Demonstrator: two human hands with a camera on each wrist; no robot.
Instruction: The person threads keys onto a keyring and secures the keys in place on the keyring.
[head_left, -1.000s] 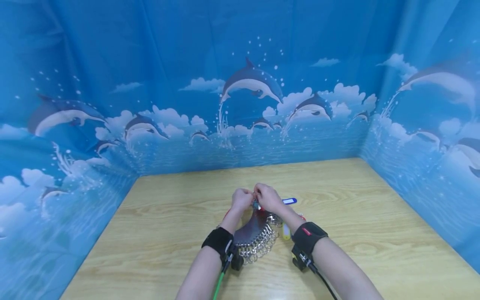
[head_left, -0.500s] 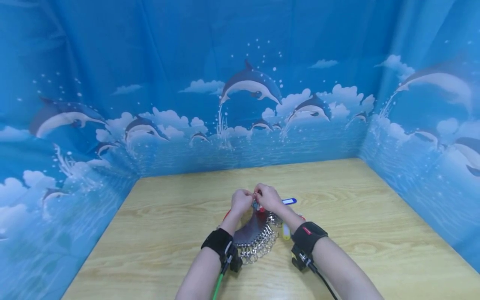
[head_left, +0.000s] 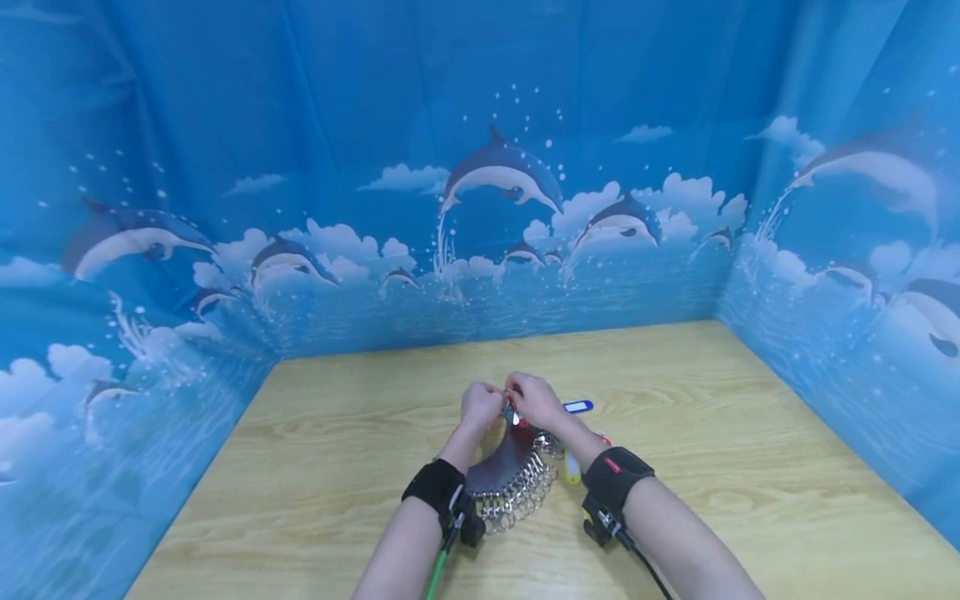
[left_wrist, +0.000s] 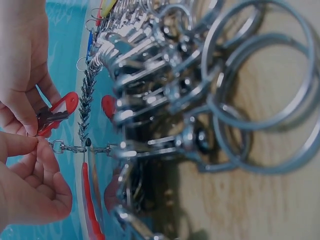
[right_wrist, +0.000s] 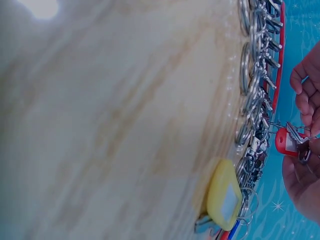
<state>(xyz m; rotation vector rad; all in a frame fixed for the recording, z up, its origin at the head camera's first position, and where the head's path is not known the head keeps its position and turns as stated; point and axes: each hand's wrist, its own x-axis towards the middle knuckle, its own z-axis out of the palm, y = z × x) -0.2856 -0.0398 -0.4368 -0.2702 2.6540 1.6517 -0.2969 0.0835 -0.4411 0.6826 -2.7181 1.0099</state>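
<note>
My left hand (head_left: 482, 405) and right hand (head_left: 534, 400) meet fingertip to fingertip above a dark ring-shaped holder (head_left: 504, 463) fringed with metal clasps and split rings. In the left wrist view, the left thumb and finger pinch at the end of a swivel clasp (left_wrist: 62, 146); the split ring there is mostly hidden by the fingertips. Just above, the right hand (left_wrist: 20, 75) pinches by the same spot, with a dark metal key (left_wrist: 51, 118) and a red key tag (left_wrist: 66, 106) hanging at its fingers. The right wrist view also shows the red tag (right_wrist: 285, 141) and key (right_wrist: 299, 134) there.
A blue key tag (head_left: 578, 407) lies beyond the right hand. The yellow key tag (head_left: 573, 468) rests beside the holder, near the right wrist. Several empty split rings (head_left: 501, 518) fringe the near side. Blue dolphin curtains (head_left: 495, 275) enclose the wooden table (head_left: 337, 467).
Both hands stay at the same spot with small finger shifts; the red tag and key between them turn slightly. The head view has tilted a little.
</note>
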